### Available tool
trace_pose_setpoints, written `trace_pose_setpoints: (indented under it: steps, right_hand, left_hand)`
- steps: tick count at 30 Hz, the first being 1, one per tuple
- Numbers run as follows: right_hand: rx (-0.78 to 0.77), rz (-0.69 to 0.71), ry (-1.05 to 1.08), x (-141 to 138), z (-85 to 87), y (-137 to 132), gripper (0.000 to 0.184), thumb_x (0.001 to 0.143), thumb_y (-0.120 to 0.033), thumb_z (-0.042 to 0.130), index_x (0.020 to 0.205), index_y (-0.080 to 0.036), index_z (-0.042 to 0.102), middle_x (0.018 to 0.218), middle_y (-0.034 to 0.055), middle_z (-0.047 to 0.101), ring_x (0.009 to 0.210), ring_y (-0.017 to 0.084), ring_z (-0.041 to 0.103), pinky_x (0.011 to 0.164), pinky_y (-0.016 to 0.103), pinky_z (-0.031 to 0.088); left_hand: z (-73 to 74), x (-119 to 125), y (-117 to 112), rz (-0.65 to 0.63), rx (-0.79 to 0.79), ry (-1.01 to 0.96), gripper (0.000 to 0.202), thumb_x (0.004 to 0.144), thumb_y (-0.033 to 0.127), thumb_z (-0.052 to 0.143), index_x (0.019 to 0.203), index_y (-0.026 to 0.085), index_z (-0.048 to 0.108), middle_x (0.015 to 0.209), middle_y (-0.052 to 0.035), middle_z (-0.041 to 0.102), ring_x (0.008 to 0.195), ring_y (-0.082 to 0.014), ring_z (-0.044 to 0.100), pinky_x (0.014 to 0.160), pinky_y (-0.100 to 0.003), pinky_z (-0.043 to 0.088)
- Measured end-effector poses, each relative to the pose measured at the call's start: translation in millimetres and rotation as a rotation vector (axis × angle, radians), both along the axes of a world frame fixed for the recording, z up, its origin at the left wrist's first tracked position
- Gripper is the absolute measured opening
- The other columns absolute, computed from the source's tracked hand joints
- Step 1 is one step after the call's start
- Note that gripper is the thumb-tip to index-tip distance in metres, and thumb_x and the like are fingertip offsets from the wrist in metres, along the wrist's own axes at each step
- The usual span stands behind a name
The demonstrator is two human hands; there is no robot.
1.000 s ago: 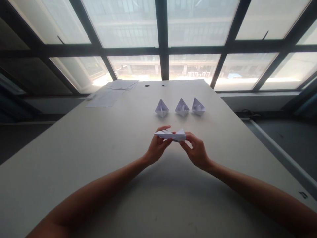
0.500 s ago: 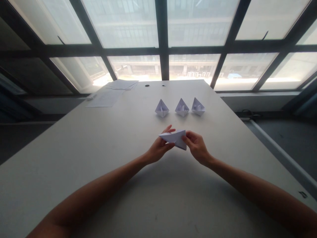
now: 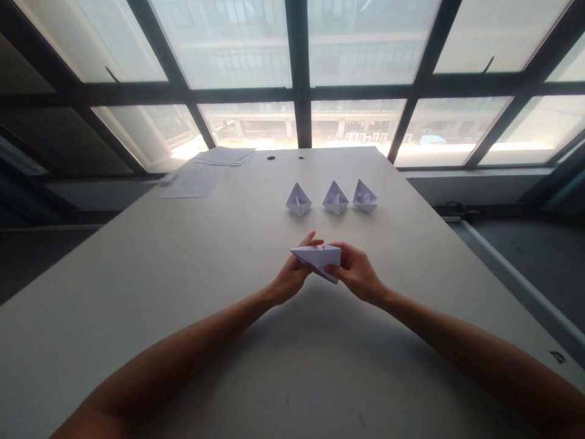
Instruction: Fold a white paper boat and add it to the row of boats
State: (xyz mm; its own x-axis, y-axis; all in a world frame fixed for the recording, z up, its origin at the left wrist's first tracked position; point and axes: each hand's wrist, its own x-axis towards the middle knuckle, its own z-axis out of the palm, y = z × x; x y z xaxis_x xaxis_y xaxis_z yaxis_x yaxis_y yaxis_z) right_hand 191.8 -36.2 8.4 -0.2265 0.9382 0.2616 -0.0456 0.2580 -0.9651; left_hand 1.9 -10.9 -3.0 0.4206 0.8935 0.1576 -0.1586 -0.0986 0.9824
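Observation:
A folded white paper, pointed at its left end and squared off at its right, is held above the table between both hands. My left hand grips it from the left, its thumb in front and partly hidden by the paper, some fingers stretched out behind. On the right end, my right hand pinches the paper, with the thumb across its front face. Beyond the hands stand three white paper boats in a row: a left boat, a middle boat and a right boat.
Several white paper sheets lie at the far left of the white table. Two small dark round spots mark its far edge. Large framed windows rise behind it. A dark mark lies near the right edge.
My right thumb has slid down and left across the paper. The paper's right end has tilted and lowered slightly, showing more of its front face. The three boats have not moved.

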Motion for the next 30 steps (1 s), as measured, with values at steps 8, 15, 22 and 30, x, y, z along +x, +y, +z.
trace_pose_setpoints:
  steps: [8, 15, 22, 30]
  right_hand:
    - [0.583, -0.233, -0.383, -0.8, -12.4, -13.6, 0.017, 0.097, -0.023, 0.056, 0.098, -0.026, 0.073, 0.093, 0.0069, 0.073, 0.088, 0.021, 0.065, 0.080, 0.038, 0.053]
    - [0.876, -0.231, -0.631, -8.8, -8.8, -24.6, 0.025, 0.093, -0.013, 0.056, 0.113, -0.025, 0.067, 0.110, 0.0089, 0.072, 0.101, 0.024, 0.063, 0.084, 0.040, 0.050]
    - [0.939, -0.239, -0.781, -13.5, -4.4, -28.2, 0.029, 0.093, -0.015, 0.057, 0.121, -0.021, 0.063, 0.109, 0.0106, 0.069, 0.099, 0.025, 0.059, 0.084, 0.041, 0.046]
    - [0.958, -0.405, -0.943, 6.8, -4.3, -12.6, 0.029, 0.095, -0.011, 0.053, 0.118, -0.021, 0.066, 0.101, 0.0104, 0.070, 0.093, 0.025, 0.059, 0.077, 0.041, 0.041]
  left_hand:
    - [-0.3, 9.6, 0.5, 0.135, 0.056, -0.195, 0.073, 0.084, 0.035, 0.076, 0.147, 0.034, 0.040, 0.145, -0.0105, 0.043, 0.123, -0.0305, 0.058, 0.094, -0.040, 0.054]
    - [11.7, 13.1, -9.4, 0.118, -0.132, -0.372, 0.078, 0.079, 0.033, 0.079, 0.147, 0.039, 0.039, 0.152, -0.0073, 0.038, 0.128, -0.0322, 0.054, 0.097, -0.043, 0.053]
    - [7.8, 10.4, -14.1, -0.036, -0.307, -0.376, 0.073, 0.080, 0.033, 0.076, 0.146, 0.027, 0.045, 0.126, -0.0111, 0.065, 0.114, -0.0290, 0.063, 0.099, -0.044, 0.050]
    - [20.1, -5.0, -10.5, -0.303, -0.466, -0.448, 0.036, 0.080, 0.028, 0.065, 0.114, 0.015, 0.069, 0.121, -0.0123, 0.069, 0.123, -0.0325, 0.057, 0.106, -0.050, 0.043]
